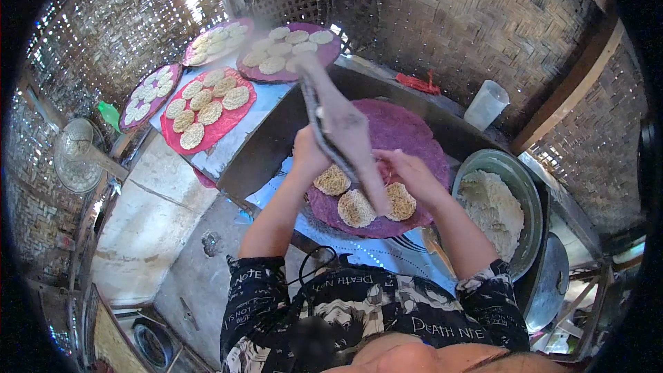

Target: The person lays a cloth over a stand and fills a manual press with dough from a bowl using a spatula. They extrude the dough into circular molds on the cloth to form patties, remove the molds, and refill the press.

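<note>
My left hand (pixel 310 152) is wrapped around the side of a long wooden tool (pixel 345 131), which looks like two boards laid together and is smeared by motion. The tool is tilted above a round purple mat (pixel 407 124). My right hand (pixel 409 171) is at the tool's right side with its fingers curled. Something reddish (pixel 384 173) shows by those fingers, too hidden to name. Below the tool, lacy noodle-like discs lie on the mat: one at left (pixel 332 179), one in front (pixel 356 208) and one at right (pixel 400 202).
At right stands a large green basin (pixel 530 217) holding pale dough or flour (pixel 492 207). A translucent cup (pixel 487 104) and a red plastic scrap (pixel 418 83) rest on the back ledge. Several discs cover a red mat (pixel 222 120) and a purple mat (pixel 330 59) at left and back.
</note>
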The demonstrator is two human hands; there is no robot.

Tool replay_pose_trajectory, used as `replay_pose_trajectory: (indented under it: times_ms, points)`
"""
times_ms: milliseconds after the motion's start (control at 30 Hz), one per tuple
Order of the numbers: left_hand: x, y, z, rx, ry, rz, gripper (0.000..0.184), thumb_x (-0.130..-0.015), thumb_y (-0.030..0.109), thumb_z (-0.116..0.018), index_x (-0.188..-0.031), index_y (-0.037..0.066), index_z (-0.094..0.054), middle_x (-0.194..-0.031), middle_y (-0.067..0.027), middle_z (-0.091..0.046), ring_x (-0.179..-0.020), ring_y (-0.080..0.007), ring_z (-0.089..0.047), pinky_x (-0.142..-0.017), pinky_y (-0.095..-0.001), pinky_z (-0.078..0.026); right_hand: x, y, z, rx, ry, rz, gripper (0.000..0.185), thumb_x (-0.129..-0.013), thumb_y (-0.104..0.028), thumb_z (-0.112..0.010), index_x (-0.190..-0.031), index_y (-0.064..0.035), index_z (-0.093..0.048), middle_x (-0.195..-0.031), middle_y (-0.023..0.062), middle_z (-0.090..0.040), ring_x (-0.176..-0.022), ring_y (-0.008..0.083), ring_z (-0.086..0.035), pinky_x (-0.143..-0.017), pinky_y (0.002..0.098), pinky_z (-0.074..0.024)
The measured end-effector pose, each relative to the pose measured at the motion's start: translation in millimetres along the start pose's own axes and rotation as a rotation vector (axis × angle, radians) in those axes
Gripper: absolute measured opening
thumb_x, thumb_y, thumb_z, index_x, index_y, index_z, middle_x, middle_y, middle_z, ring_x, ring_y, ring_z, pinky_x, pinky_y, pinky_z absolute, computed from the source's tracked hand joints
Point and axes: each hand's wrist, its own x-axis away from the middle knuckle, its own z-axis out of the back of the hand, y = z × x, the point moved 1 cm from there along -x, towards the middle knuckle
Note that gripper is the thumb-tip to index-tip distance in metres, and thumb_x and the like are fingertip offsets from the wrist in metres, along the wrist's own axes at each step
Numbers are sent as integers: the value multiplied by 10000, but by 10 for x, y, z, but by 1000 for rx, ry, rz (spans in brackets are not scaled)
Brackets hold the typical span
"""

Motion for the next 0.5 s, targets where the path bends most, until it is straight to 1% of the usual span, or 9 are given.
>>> replay_pose_trajectory:
  times_ms: [33, 67, 133, 233, 267, 333, 367, 467, 500]
  points:
    - [12, 213, -17, -133, 11, -29, 297, -648, 196, -676, -895, 40, -621, -908, -192, -617, -852, -331, -604, -783, -367, -475, 103, -116, -66, -360, -136, -195, 501, -873, -492, -416, -914, -27, -598, -759, 108, -606, -662, 226, -585, -647, 334, -467]
    - [56, 355, -69, -186, 181, -173, 274, -627, 159, -674, -868, 39, -624, -890, -183, -619, -906, -333, -578, -823, -377, -458, 197, -229, -108, -716, -272, -394, 533, -888, -510, -381, -926, -17, -582, -734, 100, -597, -638, 204, -576, -625, 319, -464]
    - [33, 476, -78, -336, -26, -398, 356, -635, 118, -667, -978, 51, -599, -942, -171, -614, -972, -311, -560, -872, -379, -431, 274, -275, -45, -597, -220, -426, 588, -888, -553, -323, -937, -14, -553, -703, 78, -574, -554, 156, -544, -522, 285, -452]
    - [-191, 226, -192, 844, -494, 27, 507, -709, 238, -614, -1151, 23, -487, -1169, -170, -532, -1103, -304, -496, -962, -373, -367, 349, -68, 279, -576, -227, -477, 566, -891, -547, -313, -943, -38, -558, -699, 90, -589, -495, 155, -541, -438, 278, -453]
    - [-282, 503, -16, 1171, -478, 9, 515, -799, 316, -511, -1194, -5, -436, -1205, -151, -503, -1123, -305, -475, -993, -425, -319, 377, -34, 355, -603, -265, -515, 563, -891, -546, -316, -946, -41, -559, -705, 97, -595, -491, 159, -543, -438, 280, -456]
    - [-523, 373, -71, 1841, -350, 338, 515, -857, 408, -385, -1155, -4, -466, -1073, -146, -561, -1095, -310, -481, -1004, -442, -300, 431, 0, 455, -661, -336, -595, 556, -890, -543, -322, -952, -45, -560, -715, 110, -607, -482, 165, -547, -437, 285, -463]
    - [-596, 323, -166, 1885, -281, 375, 538, -872, 483, -325, -1097, 27, -501, -781, -84, -570, -862, -267, -550, -888, -435, -388, 439, -22, 473, -677, -372, -618, 547, -890, -538, -330, -928, -48, -570, -696, 110, -616, -462, 168, -547, -426, 288, -458]
    - [-634, 178, -388, 1962, -397, 280, 545, -864, 536, -330, -1030, 54, -523, -572, -17, -449, -625, -194, -492, -722, -372, -420, 370, 119, 583, -504, -330, -628, 545, -895, -530, -327, -889, -48, -582, -638, 87, -602, -458, 159, -549, -431, 282, -464]
    - [-612, 259, -462, 1851, -157, 450, 547, -855, 573, -329, -985, 81, -527, -505, 30, -342, -495, -136, -365, -616, -328, -384, 354, 73, 623, -411, -295, -615, 559, -890, -537, -336, -820, -46, -596, -592, 68, -587, -445, 153, -544, -403, 275, -448]
